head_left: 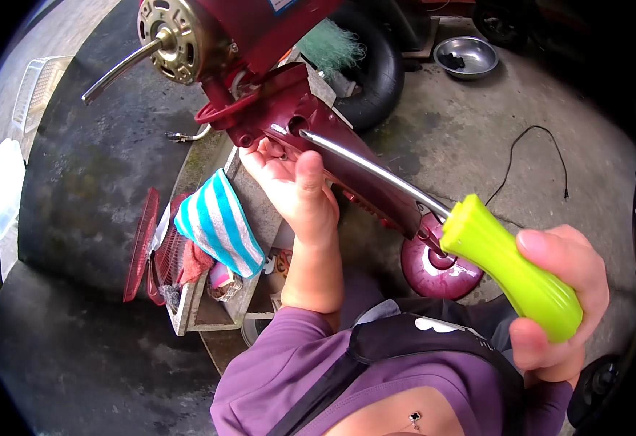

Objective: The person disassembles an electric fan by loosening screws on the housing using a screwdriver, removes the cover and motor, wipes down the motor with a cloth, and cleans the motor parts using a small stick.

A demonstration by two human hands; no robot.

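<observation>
A dark red electric fan (347, 149) without its blades or grille leans across the view, its metal motor (180, 43) and bent-looking shaft at upper left. My left hand (300, 182) is at the fan's column, thumb in front and fingers partly hidden behind it. A tiny dark spot, too small to name, shows by those fingers. My right hand (569, 283) is wrapped around the lime-green handle of a screwdriver (514, 265). Its long metal shank reaches to a round hole in the column, with the tip at the hole's edge.
The fan's round base (441, 280) stands on the concrete floor. A wooden crate-like stand (220, 298) holds a blue-and-white striped cloth (220, 221) and red fan blades or grille parts (142, 247). Farther off are a tire (380, 87), a metal bowl (478, 57) and a black cord (510, 163).
</observation>
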